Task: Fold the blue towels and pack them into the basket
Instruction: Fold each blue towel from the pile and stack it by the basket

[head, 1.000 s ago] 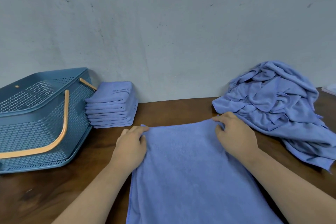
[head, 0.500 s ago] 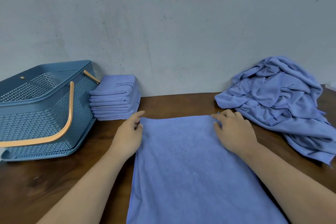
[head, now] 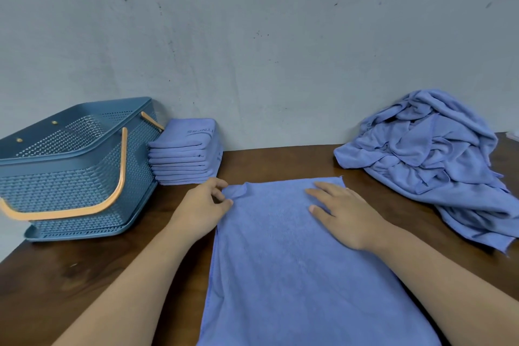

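A blue towel (head: 295, 270) lies flat on the wooden table in front of me, running from mid-table to the near edge. My left hand (head: 203, 209) pinches its far left corner, which is bunched up. My right hand (head: 346, 212) lies flat with straight fingers on the towel's far right part. A blue plastic basket (head: 70, 174) with orange handles stands at the left. A stack of several folded blue towels (head: 185, 157) sits beside it against the wall. A heap of unfolded blue towels (head: 432, 160) lies at the right.
The dark wooden table (head: 280, 163) ends at a grey wall (head: 266, 45) behind everything. Its left edge runs just past the basket. Bare wood shows between the folded stack and the heap.
My left hand has gone from resting on the towel's far left corner to pinching it, bunching the cloth. My right hand has slid inward from the far right corner and flattened on the towel.
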`<state>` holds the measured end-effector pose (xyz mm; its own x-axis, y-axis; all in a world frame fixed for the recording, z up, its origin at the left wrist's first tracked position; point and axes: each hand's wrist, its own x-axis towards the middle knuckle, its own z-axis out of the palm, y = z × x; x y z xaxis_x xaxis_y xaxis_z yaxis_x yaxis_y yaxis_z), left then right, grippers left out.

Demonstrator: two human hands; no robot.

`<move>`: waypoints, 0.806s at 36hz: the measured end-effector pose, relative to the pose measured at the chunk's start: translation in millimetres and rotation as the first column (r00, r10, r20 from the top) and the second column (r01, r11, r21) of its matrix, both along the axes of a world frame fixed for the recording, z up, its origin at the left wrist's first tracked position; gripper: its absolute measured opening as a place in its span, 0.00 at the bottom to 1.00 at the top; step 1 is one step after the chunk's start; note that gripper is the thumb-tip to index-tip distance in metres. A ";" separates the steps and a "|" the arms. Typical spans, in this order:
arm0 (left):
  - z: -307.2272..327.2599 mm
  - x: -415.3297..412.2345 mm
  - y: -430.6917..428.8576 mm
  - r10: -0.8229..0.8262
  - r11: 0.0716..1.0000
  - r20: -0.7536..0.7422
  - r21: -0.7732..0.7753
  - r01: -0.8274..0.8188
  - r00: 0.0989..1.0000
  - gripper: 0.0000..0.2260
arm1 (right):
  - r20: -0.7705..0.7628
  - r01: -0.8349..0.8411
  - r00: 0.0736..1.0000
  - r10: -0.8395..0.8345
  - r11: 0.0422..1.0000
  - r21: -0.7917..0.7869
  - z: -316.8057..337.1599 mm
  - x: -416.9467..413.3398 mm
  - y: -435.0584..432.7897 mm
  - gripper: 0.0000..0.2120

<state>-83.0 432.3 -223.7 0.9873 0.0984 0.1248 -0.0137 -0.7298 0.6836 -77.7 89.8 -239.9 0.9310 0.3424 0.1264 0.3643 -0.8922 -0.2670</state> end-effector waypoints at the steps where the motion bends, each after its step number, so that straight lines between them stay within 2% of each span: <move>1: 0.6 1.6 -1.5 0.025 0.999 0.015 0.040 -0.025 1.000 0.13 | -0.003 -0.001 1.000 0.001 1.000 -0.004 0.0 -0.2 0.2 0.26; 3: 2.4 4.6 -4.0 0.100 0.988 0.041 0.114 -0.105 0.994 0.10 | -0.009 -0.004 1.000 0.004 1.000 -0.010 -0.2 0.1 0.2 0.26; 5: 1.8 6.6 -4.0 0.161 0.974 0.064 0.152 -0.169 0.985 0.10 | -0.009 -0.004 1.000 0.004 1.000 -0.012 0.4 0.8 0.1 0.26; 8: 0.4 3.9 -2.1 0.178 0.978 0.083 0.094 -0.186 0.981 0.10 | -0.008 -0.005 1.000 0.005 1.000 -0.020 0.7 0.9 -0.2 0.26; 12: 10.1 -22.0 -3.4 0.168 0.984 0.054 0.042 -0.171 0.984 0.03 | -0.004 -0.007 1.000 0.007 1.000 -0.022 -1.4 1.9 -0.9 0.26; 17: 21.2 -72.9 0.6 0.074 0.987 -0.090 0.146 -0.060 0.993 0.16 | 0.003 -0.007 1.000 0.007 1.000 -0.014 -2.3 4.4 -1.5 0.27; 21: 23.7 -114.0 -2.1 0.006 0.992 -0.177 0.125 0.016 0.984 0.20 | 0.000 -0.005 1.000 0.005 1.000 -0.020 -1.8 4.9 -1.1 0.27; 24: 25.9 -126.8 -9.0 0.012 0.997 -0.229 0.080 0.006 0.973 0.25 | -0.011 -0.005 1.000 0.005 1.000 -0.027 1.2 2.5 0.2 0.26; 29: 25.2 -123.7 -14.8 0.038 0.996 -0.277 0.085 -0.015 0.960 0.19 | -0.034 -0.001 0.999 0.000 0.999 -0.032 3.6 -2.3 1.2 0.27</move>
<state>-206.7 417.6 -198.5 0.9812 0.1261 -0.1461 0.1890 -0.7807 0.5956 -80.0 91.0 -236.3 0.9345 0.3462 0.0834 0.3559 -0.9002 -0.2510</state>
